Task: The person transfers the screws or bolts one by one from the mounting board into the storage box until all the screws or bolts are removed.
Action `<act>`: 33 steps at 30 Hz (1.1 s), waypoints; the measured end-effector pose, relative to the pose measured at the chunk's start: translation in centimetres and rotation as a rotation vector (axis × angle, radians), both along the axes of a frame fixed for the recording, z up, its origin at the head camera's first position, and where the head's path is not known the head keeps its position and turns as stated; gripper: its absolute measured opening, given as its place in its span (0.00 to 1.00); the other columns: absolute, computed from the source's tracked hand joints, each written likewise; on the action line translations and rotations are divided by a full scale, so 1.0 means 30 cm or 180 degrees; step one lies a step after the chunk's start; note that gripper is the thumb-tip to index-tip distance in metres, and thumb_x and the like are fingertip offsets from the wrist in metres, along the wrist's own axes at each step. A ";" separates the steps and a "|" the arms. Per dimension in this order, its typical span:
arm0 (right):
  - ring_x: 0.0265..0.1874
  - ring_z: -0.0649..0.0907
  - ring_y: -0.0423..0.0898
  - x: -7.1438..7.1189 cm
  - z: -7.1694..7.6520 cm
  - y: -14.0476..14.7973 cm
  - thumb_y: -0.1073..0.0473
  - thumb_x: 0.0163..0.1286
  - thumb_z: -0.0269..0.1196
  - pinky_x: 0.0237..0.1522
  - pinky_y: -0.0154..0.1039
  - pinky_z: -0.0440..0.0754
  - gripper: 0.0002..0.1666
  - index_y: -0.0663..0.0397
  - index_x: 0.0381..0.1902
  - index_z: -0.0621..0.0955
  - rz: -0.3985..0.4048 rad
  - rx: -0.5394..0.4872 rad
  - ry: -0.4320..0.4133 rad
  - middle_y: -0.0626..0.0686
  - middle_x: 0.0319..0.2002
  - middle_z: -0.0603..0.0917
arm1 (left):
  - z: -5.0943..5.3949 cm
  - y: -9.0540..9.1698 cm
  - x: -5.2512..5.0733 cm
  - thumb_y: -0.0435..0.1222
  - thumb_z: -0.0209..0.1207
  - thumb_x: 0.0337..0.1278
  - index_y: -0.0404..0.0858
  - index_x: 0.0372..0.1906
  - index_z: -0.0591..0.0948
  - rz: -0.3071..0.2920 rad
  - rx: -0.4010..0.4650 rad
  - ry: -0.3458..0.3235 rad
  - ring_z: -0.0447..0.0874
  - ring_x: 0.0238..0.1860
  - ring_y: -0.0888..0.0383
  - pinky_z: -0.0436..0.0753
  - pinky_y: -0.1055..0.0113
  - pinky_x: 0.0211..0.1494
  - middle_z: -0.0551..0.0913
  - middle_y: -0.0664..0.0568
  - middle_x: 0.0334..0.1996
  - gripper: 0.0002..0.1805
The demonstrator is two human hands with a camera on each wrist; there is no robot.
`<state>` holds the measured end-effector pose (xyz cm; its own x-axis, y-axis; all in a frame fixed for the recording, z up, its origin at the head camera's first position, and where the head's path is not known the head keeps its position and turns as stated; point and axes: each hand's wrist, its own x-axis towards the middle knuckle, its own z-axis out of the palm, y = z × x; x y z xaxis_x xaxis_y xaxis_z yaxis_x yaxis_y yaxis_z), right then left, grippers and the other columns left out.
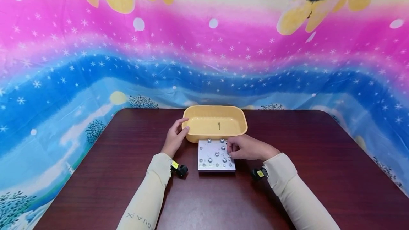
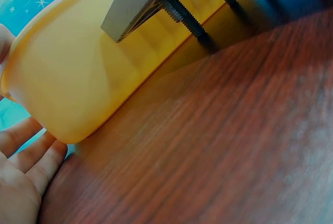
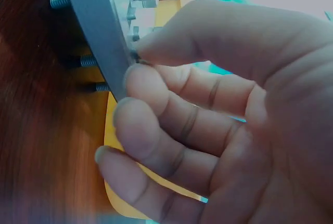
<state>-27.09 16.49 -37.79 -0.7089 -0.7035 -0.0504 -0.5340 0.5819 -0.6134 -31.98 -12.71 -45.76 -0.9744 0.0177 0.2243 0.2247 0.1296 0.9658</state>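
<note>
A silver metal plate (image 1: 207,152) carries several socket-head bolts (image 1: 217,154); their threaded ends (image 2: 184,16) stick out below. My right hand (image 1: 250,147) is at the plate's right edge. In the right wrist view, its thumb and index finger pinch a small dark screw (image 3: 136,56) at the plate, mostly hidden by the fingertips; the other fingers are curled. My left hand (image 1: 174,137) holds the left end of a yellow plastic tub (image 1: 214,137), with thumb and index finger at the rim and other fingers against the outer wall. One loose bolt (image 1: 219,126) lies inside the tub.
The plate stands raised on its bolts, right in front of the tub, on a dark red wooden table (image 1: 127,166). A printed cloth (image 1: 204,45) hangs behind the table's back edge. Wrist cameras (image 1: 182,170) are strapped at both sleeves.
</note>
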 end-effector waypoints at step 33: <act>0.26 0.78 0.40 -0.006 0.029 -0.017 0.60 0.63 0.62 0.30 0.35 0.77 0.02 0.47 0.30 0.79 -0.0610 -0.0379 0.0687 0.42 0.25 0.80 | -0.001 -0.006 0.004 0.40 0.57 0.65 0.51 0.63 0.75 -0.0008 0.0049 -0.0040 0.73 0.59 0.53 0.74 0.54 0.59 0.73 0.53 0.62 0.21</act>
